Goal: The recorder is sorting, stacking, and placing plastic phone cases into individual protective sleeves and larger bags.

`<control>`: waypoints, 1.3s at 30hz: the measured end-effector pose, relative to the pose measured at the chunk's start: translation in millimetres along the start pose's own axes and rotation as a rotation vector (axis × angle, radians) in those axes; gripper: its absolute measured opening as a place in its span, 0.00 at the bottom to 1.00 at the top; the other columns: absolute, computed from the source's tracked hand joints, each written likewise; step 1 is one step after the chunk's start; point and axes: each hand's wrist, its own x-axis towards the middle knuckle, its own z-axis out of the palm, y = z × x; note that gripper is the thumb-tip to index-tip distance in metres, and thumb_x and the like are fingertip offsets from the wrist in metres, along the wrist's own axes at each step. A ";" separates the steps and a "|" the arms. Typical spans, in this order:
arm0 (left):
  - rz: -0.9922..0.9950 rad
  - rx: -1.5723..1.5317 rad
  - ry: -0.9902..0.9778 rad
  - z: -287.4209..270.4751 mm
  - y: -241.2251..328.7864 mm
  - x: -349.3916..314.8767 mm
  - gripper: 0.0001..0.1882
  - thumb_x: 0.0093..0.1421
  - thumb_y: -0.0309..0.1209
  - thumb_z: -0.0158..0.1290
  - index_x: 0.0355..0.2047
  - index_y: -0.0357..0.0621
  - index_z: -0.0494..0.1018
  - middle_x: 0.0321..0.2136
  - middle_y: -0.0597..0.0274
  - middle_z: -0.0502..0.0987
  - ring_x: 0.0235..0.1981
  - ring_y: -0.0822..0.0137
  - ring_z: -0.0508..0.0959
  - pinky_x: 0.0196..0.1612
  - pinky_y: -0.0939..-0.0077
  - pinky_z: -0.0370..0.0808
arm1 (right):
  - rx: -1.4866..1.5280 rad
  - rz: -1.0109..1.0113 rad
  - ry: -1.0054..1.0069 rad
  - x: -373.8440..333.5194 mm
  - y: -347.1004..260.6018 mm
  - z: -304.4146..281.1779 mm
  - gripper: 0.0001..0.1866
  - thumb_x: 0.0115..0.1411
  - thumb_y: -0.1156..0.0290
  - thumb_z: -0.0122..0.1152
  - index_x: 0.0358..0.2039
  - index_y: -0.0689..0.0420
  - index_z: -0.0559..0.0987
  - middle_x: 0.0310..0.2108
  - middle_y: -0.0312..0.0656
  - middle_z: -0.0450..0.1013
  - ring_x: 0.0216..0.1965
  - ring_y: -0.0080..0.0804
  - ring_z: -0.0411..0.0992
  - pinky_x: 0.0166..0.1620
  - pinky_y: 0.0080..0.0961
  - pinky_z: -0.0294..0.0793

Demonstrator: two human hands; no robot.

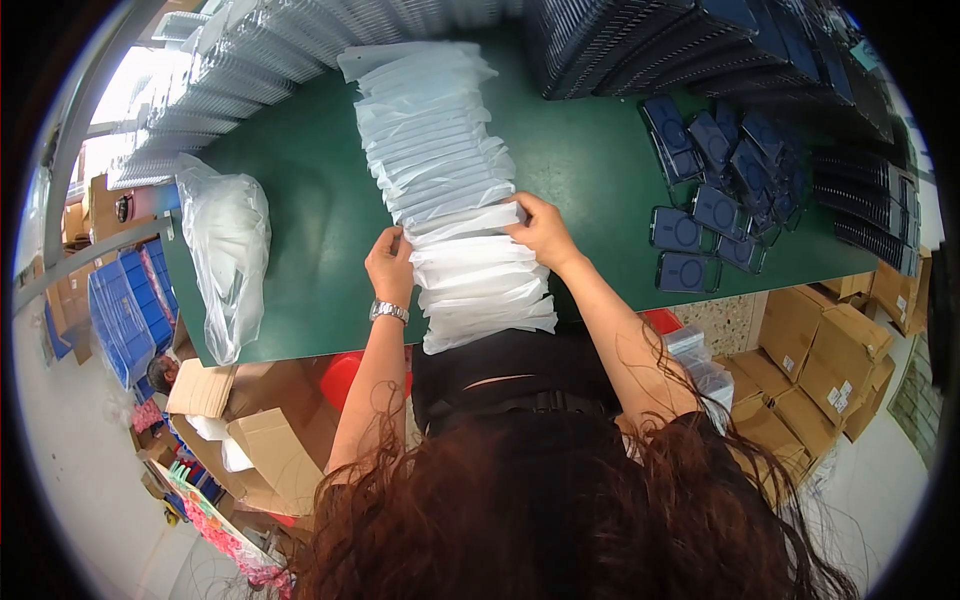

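A long row of overlapping frosted white plastic sleeves (440, 150) runs down the green table toward my lap. The far part looks blue-grey, as if something flat lies inside those sleeves; the near part (485, 285) is plain white. At the middle of the row, my left hand (390, 265) is closed at the left end of a sleeve, its fingertips partly hidden. Across from it, my right hand (543, 232) pinches the right end of the white sleeve (465, 222) between thumb and fingers.
Dark blue phone cases with ring marks (690, 225) lie heaped at the right, beside tall stacks of dark cases (640, 50). A clear bag of white sleeves (228, 240) rests at the table's left end. Clear stacks (230, 80) line the far left. Cardboard boxes (800, 360) flank me.
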 end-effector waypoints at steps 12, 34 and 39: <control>0.086 0.069 0.054 2.1 -13.5 -0.4 0.11 0.54 0.24 0.53 0.38 0.38 0.77 0.18 0.56 0.75 0.19 0.66 0.74 0.27 0.73 0.71 | -0.068 0.080 0.066 8.9 -18.2 -8.4 0.10 0.55 0.70 0.63 0.37 0.59 0.77 0.27 0.42 0.75 0.26 0.32 0.72 0.33 0.27 0.71; -0.263 -0.406 -0.003 -5.5 10.1 12.6 0.15 0.64 0.32 0.50 0.46 0.35 0.76 0.25 0.71 0.76 0.23 0.81 0.69 0.27 0.84 0.68 | -0.892 -0.168 0.959 -14.9 22.2 -292.9 0.23 0.56 0.61 0.64 0.46 0.65 0.77 0.40 0.54 0.75 0.40 0.48 0.74 0.48 0.37 0.70; -0.149 -0.186 -0.007 -2.1 2.3 12.4 0.14 0.59 0.29 0.54 0.45 0.37 0.77 0.20 0.70 0.75 0.21 0.80 0.69 0.27 0.82 0.68 | -0.322 -0.007 0.187 9.9 -20.6 -76.3 0.13 0.58 0.65 0.61 0.39 0.58 0.81 0.37 0.46 0.78 0.40 0.35 0.77 0.45 0.24 0.73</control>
